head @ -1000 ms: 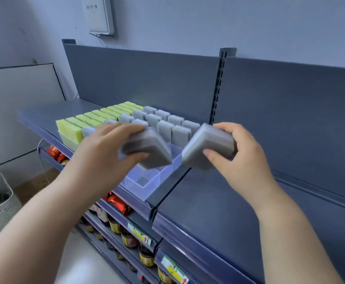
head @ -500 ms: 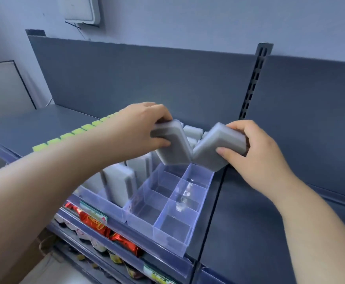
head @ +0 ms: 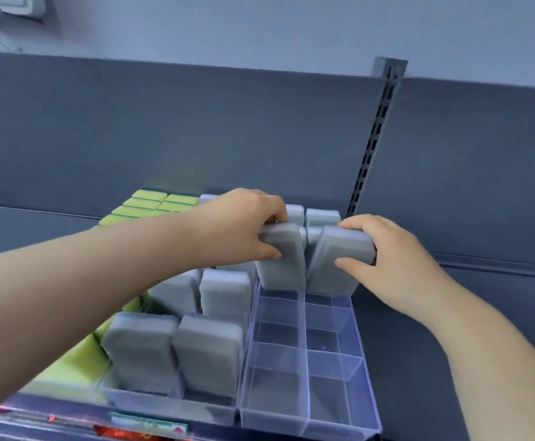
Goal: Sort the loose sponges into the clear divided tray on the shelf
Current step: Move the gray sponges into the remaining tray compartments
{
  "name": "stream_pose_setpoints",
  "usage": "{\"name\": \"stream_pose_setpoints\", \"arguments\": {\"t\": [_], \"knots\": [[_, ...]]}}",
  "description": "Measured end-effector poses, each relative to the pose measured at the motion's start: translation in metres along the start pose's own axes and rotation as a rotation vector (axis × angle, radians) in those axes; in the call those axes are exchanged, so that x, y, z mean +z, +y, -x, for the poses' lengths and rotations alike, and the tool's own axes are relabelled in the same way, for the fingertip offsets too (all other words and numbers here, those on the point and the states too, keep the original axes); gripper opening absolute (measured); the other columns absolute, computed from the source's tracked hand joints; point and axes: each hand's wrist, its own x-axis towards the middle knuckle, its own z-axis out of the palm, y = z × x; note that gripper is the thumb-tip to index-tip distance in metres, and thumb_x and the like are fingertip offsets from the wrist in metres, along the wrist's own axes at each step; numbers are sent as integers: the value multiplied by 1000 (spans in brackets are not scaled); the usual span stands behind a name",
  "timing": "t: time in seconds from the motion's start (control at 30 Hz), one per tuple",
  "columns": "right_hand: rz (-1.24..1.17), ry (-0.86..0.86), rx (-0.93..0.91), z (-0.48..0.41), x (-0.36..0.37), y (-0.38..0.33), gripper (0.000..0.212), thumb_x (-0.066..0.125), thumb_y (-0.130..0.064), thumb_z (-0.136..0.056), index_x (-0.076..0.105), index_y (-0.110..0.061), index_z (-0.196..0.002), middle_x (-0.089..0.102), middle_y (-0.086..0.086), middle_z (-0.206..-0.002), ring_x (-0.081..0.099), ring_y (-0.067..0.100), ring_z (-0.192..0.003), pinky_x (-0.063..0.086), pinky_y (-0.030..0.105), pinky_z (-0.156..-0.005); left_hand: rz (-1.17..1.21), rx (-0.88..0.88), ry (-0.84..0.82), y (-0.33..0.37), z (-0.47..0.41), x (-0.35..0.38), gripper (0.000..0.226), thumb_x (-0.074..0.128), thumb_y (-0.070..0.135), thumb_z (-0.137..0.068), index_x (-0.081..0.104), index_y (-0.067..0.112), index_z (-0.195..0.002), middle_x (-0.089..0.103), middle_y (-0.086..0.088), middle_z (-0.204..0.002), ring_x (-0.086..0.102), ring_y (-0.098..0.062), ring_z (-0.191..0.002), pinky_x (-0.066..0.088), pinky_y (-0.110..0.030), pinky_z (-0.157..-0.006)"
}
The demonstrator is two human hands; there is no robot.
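My left hand (head: pixel 244 227) grips a grey sponge (head: pixel 283 262) by its top end, standing it upright in a rear compartment of the clear divided tray (head: pixel 368 377). Beside it, my right hand (head: pixel 390 259) grips a second grey sponge (head: pixel 336 265), tilted slightly left, its lower end in the neighbouring rear compartment. The two sponges touch side by side. Several front compartments of this tray hold nothing. More grey sponges (head: pixel 209 351) stand upright in the tray to the left.
Yellow-green sponges (head: pixel 151 202) fill rows further left and back on the dark grey shelf (head: pixel 450 313). The shelf's back panel (head: pixel 196 128) rises right behind the tray, with a slotted upright (head: pixel 371 148). Red packets (head: pixel 126 436) show on the shelf below.
Both hands have lowered their sponges from above the tray into its rear compartments. The view has moved closer and looks more steeply down.
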Motion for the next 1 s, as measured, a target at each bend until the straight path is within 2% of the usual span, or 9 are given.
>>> {"name": "stream_pose_setpoints", "arguments": {"t": [0.13,0.3,0.43,0.53,0.57,0.67,0.77,0.9,1.0], "knots": [[21,-8,19,0,4,-3,37,63,-30,-85,46,-38,-117,43,-22,-117,41,1,-105,31,20,-84,-47,40,-19,-1,-8,9,37,68,42,-78,52,27,-108,53,10,-102,49,-11,-94,27,-22,-58],[34,-8,23,-1,6,-5,37,64,-29,-84,47,-36,-117,43,-22,-114,41,1,-101,32,16,-76,-96,63,-41,0,-13,5,39,68,44,-78,53,24,-109,55,6,-104,51,-15,-94,40,-27,-71],[49,-24,23,-1,10,-5,37,63,-29,-85,47,-36,-117,41,-24,-112,41,1,-95,30,5,-70,-143,64,-58,-1,-13,5,40,67,44,-79,52,22,-108,55,4,-104,51,-17,-94,37,-26,-62],[61,-51,30,0,12,-5,39,62,-28,-86,45,-34,-121,38,-25,-114,40,1,-96,31,7,-70,-147,52,-67,-3,-14,6,38,67,44,-79,52,23,-107,54,5,-103,50,-15,-92,27,-15,-53],[63,-65,29,0,13,-4,41,62,-28,-86,45,-34,-123,38,-25,-115,39,0,-97,32,10,-71,-148,48,-72,-4,-14,5,38,67,44,-79,52,23,-106,54,5,-102,49,-15,-91,27,-16,-53],[82,-86,20,1,17,-3,43,61,-28,-87,44,-32,-126,36,-24,-116,34,-2,-101,28,16,-82,-161,47,-93,-2,-13,6,39,67,43,-79,53,23,-109,54,5,-105,50,-15,-92,32,-24,-58],[96,-86,11,-1,20,-3,42,61,-28,-87,44,-29,-126,37,-22,-117,33,-2,-100,28,17,-82,-159,61,-127,2,-13,9,39,66,41,-81,52,21,-112,53,3,-106,48,-11,-79,33,-17,-52],[126,-88,-13,-3,23,-2,42,63,-28,-85,47,-27,-124,44,-16,-123,36,0,-98,30,18,-82,-172,68,-160,5,-14,16,40,66,41,-81,52,19,-112,55,0,-105,51,-18,-91,45,-30,-72],[153,-97,-12,-5,26,2,41,65,-27,-84,49,-26,-122,48,-14,-120,39,3,-97,32,19,-81,-173,82,-164,6,-15,20,40,66,40,-81,53,18,-111,55,-1,-106,52,-20,-94,46,-32,-76]]}}
